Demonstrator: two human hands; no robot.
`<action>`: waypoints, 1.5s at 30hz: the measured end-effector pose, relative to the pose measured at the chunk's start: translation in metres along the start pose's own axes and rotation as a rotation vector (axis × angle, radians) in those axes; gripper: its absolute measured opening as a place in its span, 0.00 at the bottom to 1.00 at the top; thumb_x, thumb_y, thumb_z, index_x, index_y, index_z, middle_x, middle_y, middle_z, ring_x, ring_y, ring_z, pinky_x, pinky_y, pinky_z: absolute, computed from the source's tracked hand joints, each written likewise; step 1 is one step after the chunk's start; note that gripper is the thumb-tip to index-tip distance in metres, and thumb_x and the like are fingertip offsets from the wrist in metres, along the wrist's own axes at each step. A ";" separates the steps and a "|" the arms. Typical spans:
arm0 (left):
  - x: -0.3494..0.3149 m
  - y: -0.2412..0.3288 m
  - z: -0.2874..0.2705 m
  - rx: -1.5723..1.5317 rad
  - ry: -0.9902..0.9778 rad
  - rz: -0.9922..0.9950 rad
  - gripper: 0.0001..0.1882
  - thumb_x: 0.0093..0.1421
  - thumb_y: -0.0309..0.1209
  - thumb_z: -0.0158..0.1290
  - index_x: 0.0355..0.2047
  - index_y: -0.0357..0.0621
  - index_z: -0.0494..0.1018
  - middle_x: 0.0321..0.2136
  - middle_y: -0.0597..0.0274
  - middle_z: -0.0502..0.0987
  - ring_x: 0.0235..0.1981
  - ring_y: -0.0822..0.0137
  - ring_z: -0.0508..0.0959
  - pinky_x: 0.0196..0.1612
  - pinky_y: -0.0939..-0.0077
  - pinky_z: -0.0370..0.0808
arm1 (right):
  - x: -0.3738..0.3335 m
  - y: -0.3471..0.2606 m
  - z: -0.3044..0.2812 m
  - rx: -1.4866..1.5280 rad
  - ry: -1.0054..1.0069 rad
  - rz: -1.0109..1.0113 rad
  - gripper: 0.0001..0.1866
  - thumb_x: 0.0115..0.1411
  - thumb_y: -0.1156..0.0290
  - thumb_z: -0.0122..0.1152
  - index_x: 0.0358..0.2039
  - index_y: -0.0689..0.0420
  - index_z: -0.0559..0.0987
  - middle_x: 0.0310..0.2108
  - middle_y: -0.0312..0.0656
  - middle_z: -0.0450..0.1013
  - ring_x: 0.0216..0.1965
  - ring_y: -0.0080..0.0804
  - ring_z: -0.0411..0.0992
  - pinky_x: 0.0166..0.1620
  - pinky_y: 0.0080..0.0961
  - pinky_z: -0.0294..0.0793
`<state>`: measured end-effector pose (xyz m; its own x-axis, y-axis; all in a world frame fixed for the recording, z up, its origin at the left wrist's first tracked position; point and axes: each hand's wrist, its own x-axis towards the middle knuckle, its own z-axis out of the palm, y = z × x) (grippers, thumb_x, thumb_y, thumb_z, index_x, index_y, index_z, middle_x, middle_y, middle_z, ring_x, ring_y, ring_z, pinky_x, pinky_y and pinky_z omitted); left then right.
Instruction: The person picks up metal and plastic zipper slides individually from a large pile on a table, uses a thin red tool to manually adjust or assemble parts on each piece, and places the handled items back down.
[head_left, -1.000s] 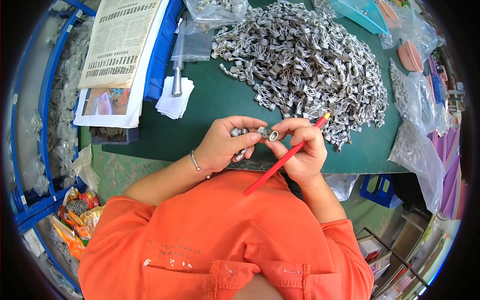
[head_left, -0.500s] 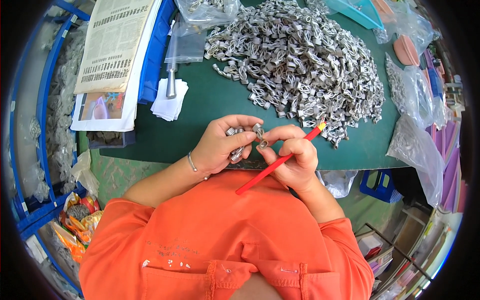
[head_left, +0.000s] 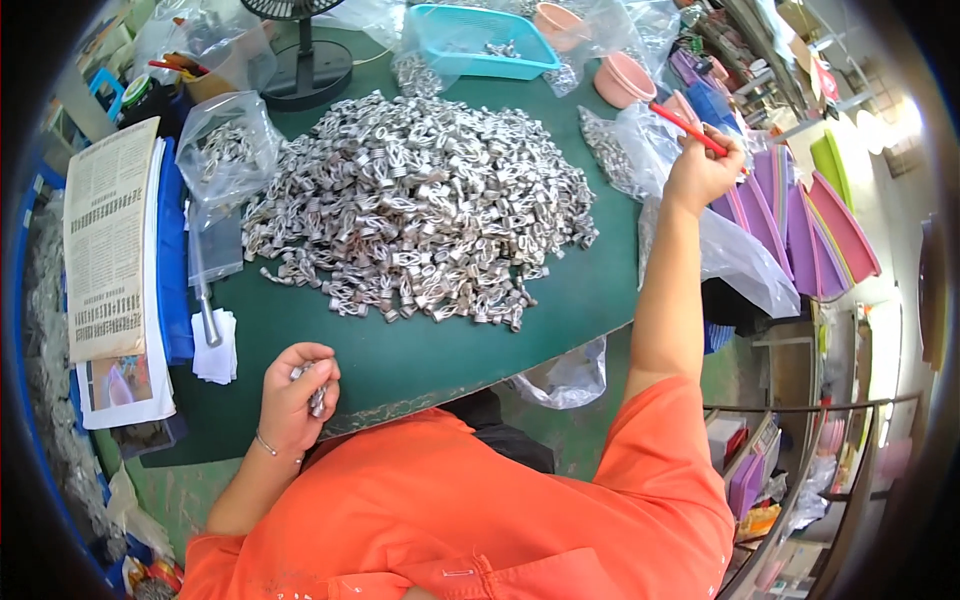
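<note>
The left hand [head_left: 296, 395] curls around some small silver metal loops [head_left: 317, 402] by the edge of the green table [head_left: 450, 352], and the right hand [head_left: 705, 172] pinches a thin red stick [head_left: 682, 123] near a round pink plastic tub [head_left: 623, 82].

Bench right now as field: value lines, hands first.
left hand: closed around small metal pieces, by the near edge of the green table
right hand: stretched out to the right, gripping a red pen-like stick
pile: loose metal pieces, heaped mid-table
beyond pile: light-blue tray, black fan
left of pile: newspaper, white paper slips
</note>
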<state>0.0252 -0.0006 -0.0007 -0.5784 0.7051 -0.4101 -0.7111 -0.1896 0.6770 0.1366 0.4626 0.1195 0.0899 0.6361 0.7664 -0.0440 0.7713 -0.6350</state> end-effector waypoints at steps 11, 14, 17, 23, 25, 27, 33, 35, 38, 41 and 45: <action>0.003 0.001 0.004 0.051 -0.023 -0.072 0.06 0.55 0.24 0.50 0.34 0.38 0.68 0.24 0.59 0.71 0.16 0.75 0.69 0.14 0.86 0.61 | -0.167 -0.094 0.006 0.280 -1.053 0.137 0.08 0.47 0.83 0.57 0.24 0.59 0.68 0.28 0.42 0.73 0.27 0.29 0.71 0.32 0.23 0.71; 0.001 0.002 0.006 0.062 0.001 -0.089 0.06 0.56 0.24 0.50 0.34 0.38 0.68 0.24 0.59 0.72 0.16 0.75 0.70 0.13 0.86 0.61 | -0.224 -0.125 0.032 0.057 -1.168 -0.398 0.07 0.42 0.80 0.58 0.23 0.58 0.70 0.30 0.43 0.73 0.29 0.43 0.70 0.32 0.32 0.70; 0.001 0.002 0.008 0.086 -0.018 -0.082 0.05 0.56 0.24 0.50 0.33 0.37 0.68 0.24 0.59 0.72 0.17 0.75 0.70 0.13 0.86 0.61 | -0.243 -0.122 0.046 -0.093 -1.012 -0.428 0.08 0.42 0.79 0.59 0.23 0.58 0.68 0.26 0.42 0.70 0.26 0.44 0.67 0.29 0.35 0.67; 0.002 0.003 0.008 0.142 0.011 -0.039 0.09 0.54 0.23 0.52 0.36 0.36 0.68 0.24 0.60 0.72 0.17 0.76 0.70 0.14 0.87 0.61 | -0.247 -0.126 0.041 0.054 -0.967 -0.255 0.11 0.44 0.81 0.60 0.21 0.58 0.66 0.27 0.43 0.70 0.23 0.41 0.68 0.26 0.30 0.68; 0.003 0.001 0.010 0.207 0.030 -0.009 0.11 0.53 0.23 0.53 0.37 0.36 0.67 0.24 0.60 0.72 0.17 0.76 0.70 0.14 0.87 0.61 | -0.258 -0.133 0.034 0.344 -0.991 0.087 0.12 0.48 0.84 0.58 0.24 0.58 0.63 0.28 0.44 0.70 0.23 0.30 0.70 0.24 0.22 0.69; 0.004 0.003 0.017 0.324 -0.033 0.105 0.15 0.52 0.23 0.54 0.41 0.35 0.66 0.25 0.62 0.73 0.17 0.79 0.70 0.16 0.89 0.63 | -0.260 -0.159 0.023 0.695 -1.006 0.947 0.12 0.52 0.84 0.54 0.27 0.58 0.61 0.30 0.44 0.69 0.25 0.25 0.71 0.25 0.19 0.72; 0.001 0.009 0.016 0.409 -0.033 0.146 0.09 0.52 0.23 0.55 0.35 0.35 0.71 0.22 0.65 0.73 0.17 0.80 0.70 0.19 0.88 0.66 | -0.277 -0.160 0.007 0.841 -0.956 1.228 0.09 0.55 0.84 0.50 0.28 0.58 0.60 0.31 0.47 0.68 0.26 0.27 0.72 0.28 0.21 0.76; -0.002 0.011 0.015 0.503 -0.030 0.212 0.10 0.52 0.22 0.55 0.35 0.35 0.71 0.21 0.64 0.73 0.16 0.79 0.71 0.17 0.89 0.64 | -0.281 -0.156 0.004 0.868 -0.962 1.254 0.09 0.55 0.84 0.51 0.27 0.58 0.61 0.32 0.48 0.68 0.26 0.28 0.72 0.28 0.21 0.76; -0.007 0.011 0.017 0.599 -0.069 0.354 0.09 0.50 0.19 0.55 0.34 0.35 0.72 0.23 0.63 0.73 0.17 0.79 0.71 0.18 0.88 0.66 | -0.291 -0.145 -0.001 1.012 -1.049 1.249 0.11 0.53 0.85 0.53 0.27 0.57 0.62 0.35 0.49 0.69 0.31 0.30 0.72 0.35 0.22 0.75; -0.006 0.008 0.018 0.731 -0.158 0.566 0.11 0.48 0.16 0.55 0.34 0.35 0.73 0.26 0.62 0.72 0.19 0.78 0.71 0.20 0.88 0.67 | -0.302 -0.142 -0.004 0.990 -1.071 1.122 0.13 0.51 0.86 0.56 0.26 0.57 0.62 0.36 0.48 0.69 0.34 0.29 0.70 0.38 0.23 0.72; -0.009 0.007 0.015 0.756 -0.137 0.563 0.10 0.49 0.17 0.55 0.35 0.35 0.73 0.26 0.62 0.72 0.19 0.78 0.71 0.21 0.87 0.68 | -0.299 -0.147 -0.006 0.816 -1.013 0.788 0.16 0.46 0.87 0.60 0.26 0.57 0.62 0.36 0.48 0.69 0.32 0.26 0.69 0.37 0.22 0.71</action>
<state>0.0315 0.0023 0.0168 -0.6714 0.7279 0.1393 0.1324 -0.0672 0.9889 0.1221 0.1594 -0.0169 -0.9034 0.3648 0.2255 -0.3048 -0.1764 -0.9359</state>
